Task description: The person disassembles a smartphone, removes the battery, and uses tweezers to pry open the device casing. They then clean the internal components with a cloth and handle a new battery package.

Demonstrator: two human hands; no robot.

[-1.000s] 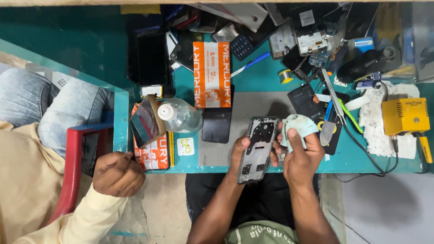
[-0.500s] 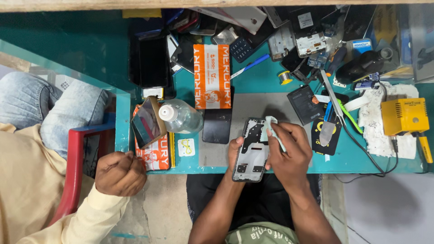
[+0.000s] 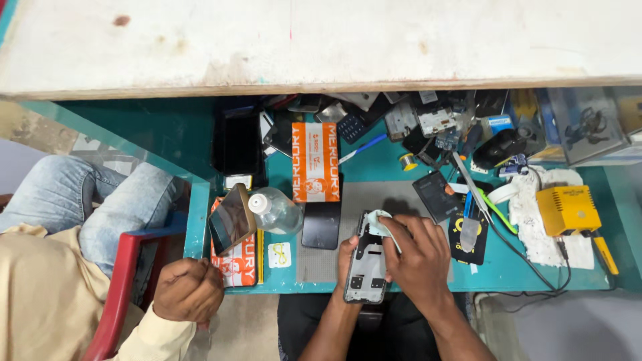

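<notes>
An opened phone frame (image 3: 366, 264) with its back off lies under my hands at the front edge of the teal workbench (image 3: 388, 167). My left hand (image 3: 347, 257) grips its left side. Pressed onto the top of the phone by my right hand (image 3: 420, 257) is a small pale cloth (image 3: 378, 222). Both sit over a grey work mat (image 3: 394, 200).
A clear bottle (image 3: 275, 210), orange boxes (image 3: 314, 160), a dark phone (image 3: 321, 224), a black battery (image 3: 436, 196), a yellow device (image 3: 567, 209) with cables and a white rag (image 3: 535, 214) crowd the bench. Another person in jeans sits left on a red chair (image 3: 120, 281), fist (image 3: 189, 291) closed.
My right hand has come down from beside the phone onto its top with the cloth. The phone has shifted a little left and lower. The view has tilted up toward the shelf.
</notes>
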